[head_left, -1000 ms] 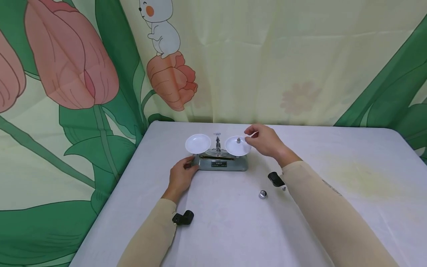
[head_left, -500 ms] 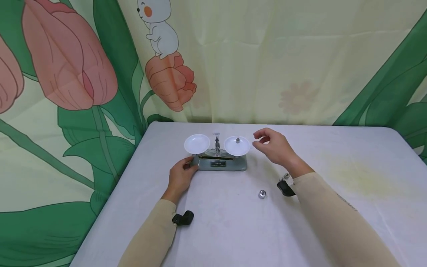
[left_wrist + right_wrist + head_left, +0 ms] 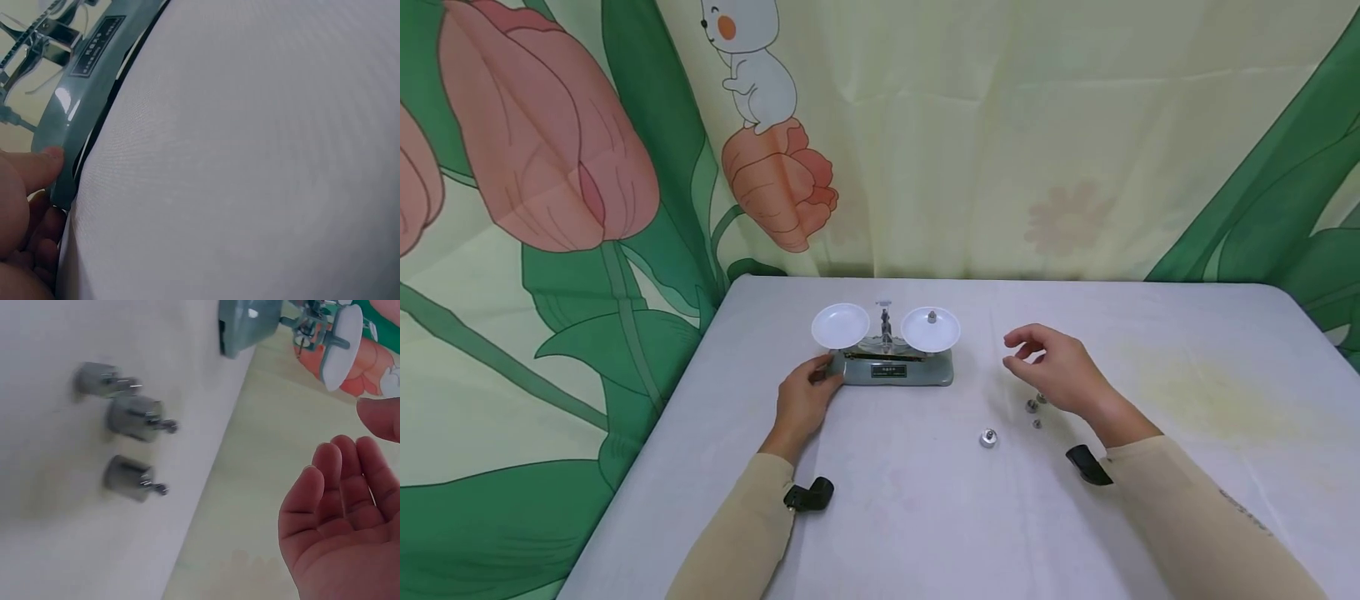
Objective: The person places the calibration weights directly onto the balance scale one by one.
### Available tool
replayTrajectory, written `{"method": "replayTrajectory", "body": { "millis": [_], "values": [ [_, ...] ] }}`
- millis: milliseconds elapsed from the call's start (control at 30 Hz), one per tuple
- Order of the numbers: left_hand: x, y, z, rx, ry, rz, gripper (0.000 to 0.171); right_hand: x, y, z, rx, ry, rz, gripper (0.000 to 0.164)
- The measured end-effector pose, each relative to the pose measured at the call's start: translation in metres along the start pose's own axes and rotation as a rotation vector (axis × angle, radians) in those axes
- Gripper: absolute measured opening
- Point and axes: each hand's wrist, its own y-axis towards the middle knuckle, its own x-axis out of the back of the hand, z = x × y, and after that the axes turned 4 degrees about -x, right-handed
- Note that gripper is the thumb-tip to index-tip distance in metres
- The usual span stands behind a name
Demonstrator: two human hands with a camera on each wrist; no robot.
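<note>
Head view: balance scale has one weight in its right pan

Scale stands upright towards the far side of the white table. Left pan sits across from the loaded one. Cannot tell whether the beam is level.

Left hand grips the left end of the base: thumb against it, other fingers curled below. Reads as steadying.

Right hand well apart from the right pan, above the table; fingers loosely bent, thumb clear of them, nothing held as far as the right wrist view shows.

Near that hand, a cluster of three loose weights. A larger weight stands apart, nearer the person.

Step in hand, by my judgement: loading the right pan. Next move likely calls for a finger-and-thumb pinch on one knob, a lift clear of its close neighbours, then a gentle set-down. A hasty one could knock the weight already there.

Behind everything, a flowered curtain.
</note>
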Motion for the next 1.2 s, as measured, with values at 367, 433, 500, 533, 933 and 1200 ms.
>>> {"method": "replayTrajectory", "body": {
  "millis": [367, 433, 500, 533, 933, 1200],
  "values": [
    [0.0, 0.0, 0.002, -0.01, -0.002, 0.006, 0.044, 0.001, -0.036, -0.03, -0.016, -0.07, 0.01, 0.023],
    [0.0, 0.0, 0.001, -0.013, 0.003, 0.004, 0.045, 0.001, -0.04, -0.034, -0.012, -0.077, 0.008, 0.02],
    [0.0, 0.0, 0.001, -0.013, 0.004, 0.002, 0.044, 0.001, -0.044, -0.038, -0.012, -0.081, 0.013, 0.018],
    [0.001, 0.0, 0.0, -0.011, 0.003, 0.001, 0.044, 0.001, -0.045, -0.039, -0.011, -0.081, 0.016, 0.017],
    [0.002, -0.002, -0.002, -0.018, -0.002, 0.009, 0.044, -0.003, -0.053, -0.052, 0.008, -0.106, 0.059, 0.015],
    [0.002, -0.001, -0.001, -0.022, -0.002, 0.007, 0.044, -0.004, -0.05, -0.05, 0.0, -0.172, 0.111, 0.011]
  ]
}}
